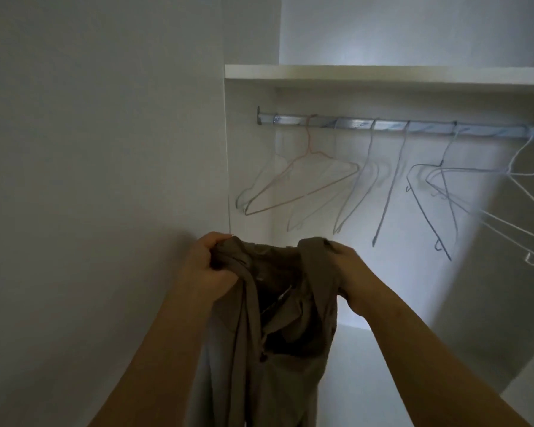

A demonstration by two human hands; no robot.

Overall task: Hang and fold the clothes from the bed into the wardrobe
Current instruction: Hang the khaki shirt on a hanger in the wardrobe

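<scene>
While left hand (204,266) and right hand (352,272) clutch brown garment (275,306), wire hangers (389,192) hang along rail (420,127) under shelf (383,77).

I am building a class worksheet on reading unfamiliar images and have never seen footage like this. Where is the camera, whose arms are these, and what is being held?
No machine here. The single picture comes from a camera worn on a person's head, so the bare arms are the wearer's own. The left hand and the right hand each grip the top of a limp brown cloth garment, holding it up before an open white wardrobe. Inside, a silver metal rail under a white shelf carries thin wire hangers, among them a pink wire hanger, all without clothes.
</scene>
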